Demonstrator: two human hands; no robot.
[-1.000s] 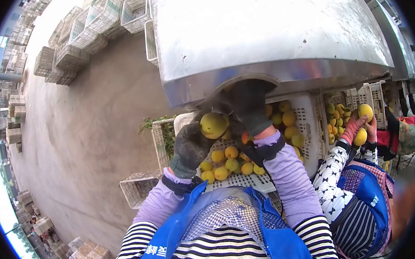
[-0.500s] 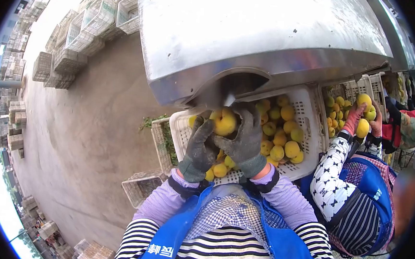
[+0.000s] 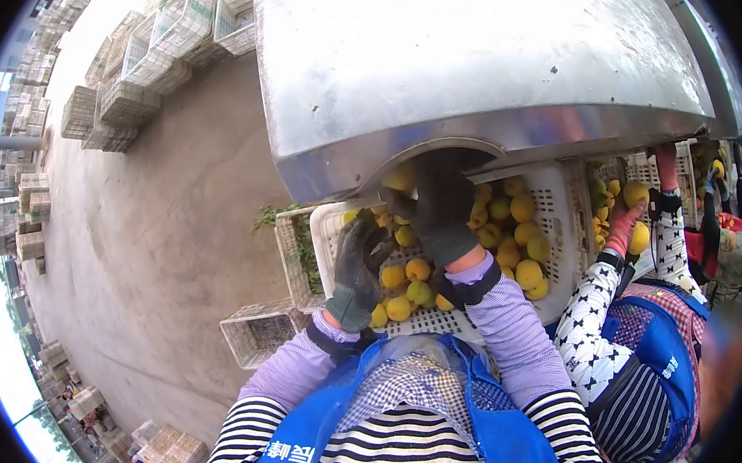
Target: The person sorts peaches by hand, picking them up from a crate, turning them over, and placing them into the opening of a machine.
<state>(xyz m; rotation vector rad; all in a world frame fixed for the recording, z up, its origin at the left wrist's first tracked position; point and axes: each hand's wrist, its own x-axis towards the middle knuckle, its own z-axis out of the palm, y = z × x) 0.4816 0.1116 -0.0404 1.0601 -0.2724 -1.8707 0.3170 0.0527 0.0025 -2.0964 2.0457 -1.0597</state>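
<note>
My right hand [image 3: 443,204], in a dark grey glove, reaches into the arched opening of the metal machine. Its fingers are on a yellow peach [image 3: 398,179], partly in shadow under the arch. My left hand [image 3: 356,269], gloved alike, hovers over the left side of the white crate [image 3: 554,193], fingers curved and apart, with no fruit seen in it. Loose yellow peaches [image 3: 418,269] lie in the crate below and between my hands, with more [image 3: 523,209] to the right of my right wrist.
The metal machine [image 3: 486,59] overhangs the crate's far side. At left stand a crate with green leaves [image 3: 301,248] and a tilted crate [image 3: 260,334]. On the right, a co-worker's gloved hand [image 3: 624,223] handles peaches over another crate. Stacked crates [image 3: 126,103] line the floor.
Both hands were together around a peach before the opening. Now my right hand has moved up into it with a peach, and my left hand has come away, lower and open.
</note>
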